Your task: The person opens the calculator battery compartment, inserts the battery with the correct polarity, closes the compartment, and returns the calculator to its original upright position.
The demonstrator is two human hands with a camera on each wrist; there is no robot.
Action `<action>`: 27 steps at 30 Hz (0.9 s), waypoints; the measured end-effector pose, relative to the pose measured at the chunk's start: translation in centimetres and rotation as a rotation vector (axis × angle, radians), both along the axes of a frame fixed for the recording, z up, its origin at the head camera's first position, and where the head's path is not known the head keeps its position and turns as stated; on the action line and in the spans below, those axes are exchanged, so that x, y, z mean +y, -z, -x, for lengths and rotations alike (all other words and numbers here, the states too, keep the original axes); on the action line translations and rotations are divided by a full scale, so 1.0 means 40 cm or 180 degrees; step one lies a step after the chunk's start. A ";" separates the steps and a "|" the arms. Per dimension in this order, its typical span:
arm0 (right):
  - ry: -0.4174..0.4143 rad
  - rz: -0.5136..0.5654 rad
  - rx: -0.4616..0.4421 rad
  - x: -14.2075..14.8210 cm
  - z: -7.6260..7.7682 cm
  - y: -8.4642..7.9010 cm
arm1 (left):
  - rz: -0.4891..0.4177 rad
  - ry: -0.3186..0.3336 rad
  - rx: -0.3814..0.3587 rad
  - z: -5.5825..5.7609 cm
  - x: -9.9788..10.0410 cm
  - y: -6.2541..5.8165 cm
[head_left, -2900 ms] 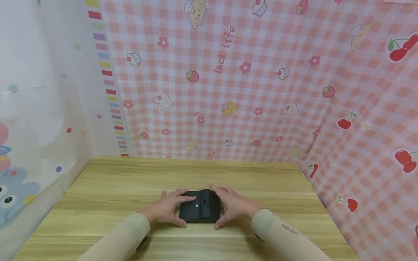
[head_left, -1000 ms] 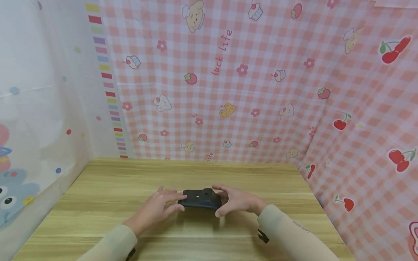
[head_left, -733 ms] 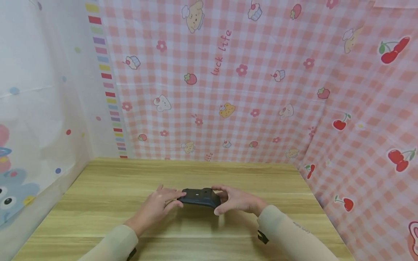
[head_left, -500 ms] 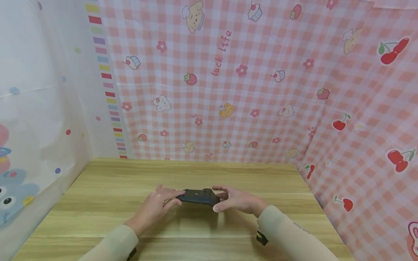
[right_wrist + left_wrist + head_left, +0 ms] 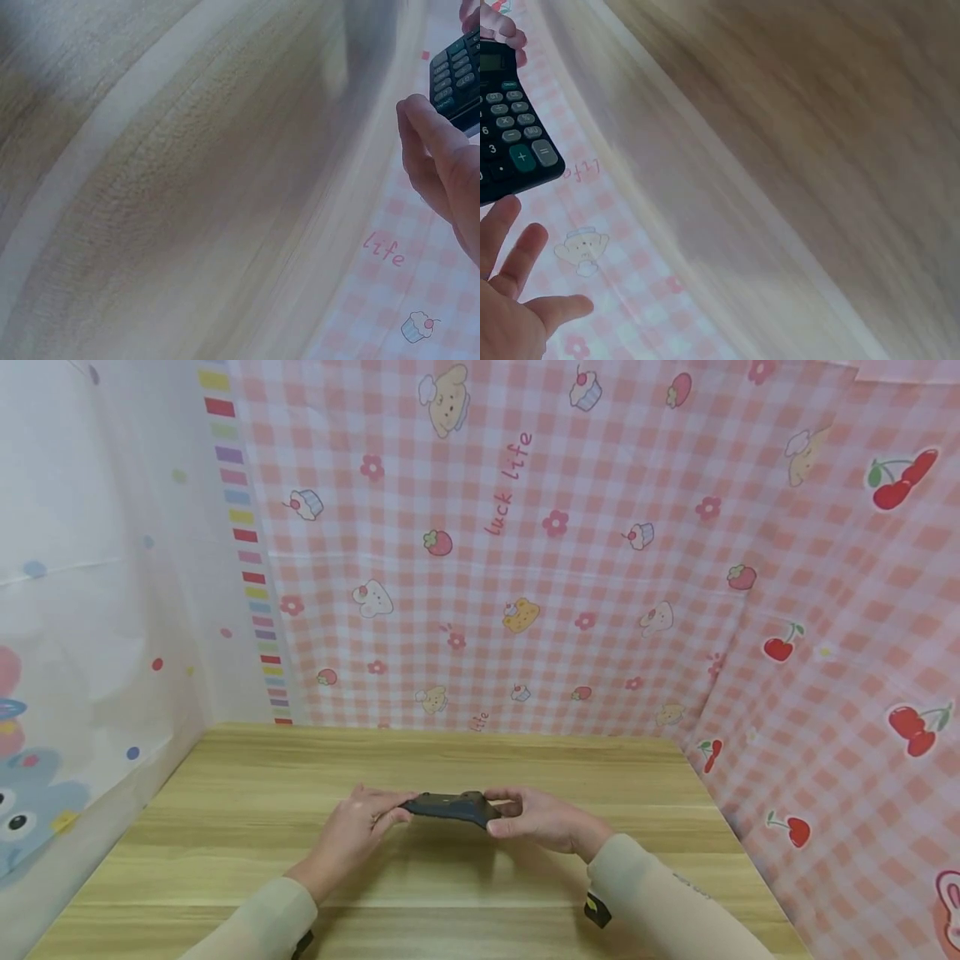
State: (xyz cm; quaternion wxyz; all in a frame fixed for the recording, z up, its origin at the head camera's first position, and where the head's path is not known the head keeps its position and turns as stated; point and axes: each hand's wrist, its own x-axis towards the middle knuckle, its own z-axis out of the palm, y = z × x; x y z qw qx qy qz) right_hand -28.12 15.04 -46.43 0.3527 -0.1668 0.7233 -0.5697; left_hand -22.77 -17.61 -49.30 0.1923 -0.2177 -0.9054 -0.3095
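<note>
A black calculator (image 5: 450,808) is held above the table between both hands, tilted so that the head view catches it nearly edge-on. Its back faces up, and the keys are hidden there. In the left wrist view the calculator (image 5: 514,131) shows its grey and green keys and part of the display. My left hand (image 5: 348,825) pinches its left end between thumb and fingers. At the thicker right end, my right hand (image 5: 546,823) grips with thumb in front and fingers behind. The right wrist view shows the right hand (image 5: 442,154) against the calculator's (image 5: 456,75) end.
The wood-grain table (image 5: 262,777) extends around and below the hands. Behind it hangs a pink checked cloth (image 5: 480,568), which continues along the right side. A white printed sheet (image 5: 97,610) covers the left side.
The calculator lay back-up on the table between both hands. It has been lifted and tipped progressively, so its back now appears as a narrow strip. The fingers have closed in on its ends.
</note>
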 end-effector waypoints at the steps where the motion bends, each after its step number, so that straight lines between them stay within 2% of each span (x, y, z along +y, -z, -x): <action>1: -0.0003 0.0012 -0.0009 0.001 0.000 0.000 | -0.0024 -0.0015 -0.0061 0.000 0.001 -0.001; 8: -0.0078 0.0102 -0.0013 0.011 0.003 -0.003 | -0.0257 -0.0103 -0.0480 0.003 0.001 -0.005; 14: -0.0033 0.0165 0.0041 0.013 0.006 -0.003 | -0.0437 -0.0132 -0.0773 0.001 -0.001 -0.009; 19: 0.0140 0.0252 0.0041 0.010 0.011 0.005 | -0.0562 -0.0162 -0.0840 0.003 0.001 -0.008; 24: 0.0298 0.0217 0.0214 0.010 0.014 0.011 | -0.0614 -0.0166 -0.0771 0.006 0.001 -0.005; 27: 0.0378 0.0180 0.0310 0.011 0.014 0.012 | -0.0747 -0.0199 -0.0857 0.008 0.000 -0.002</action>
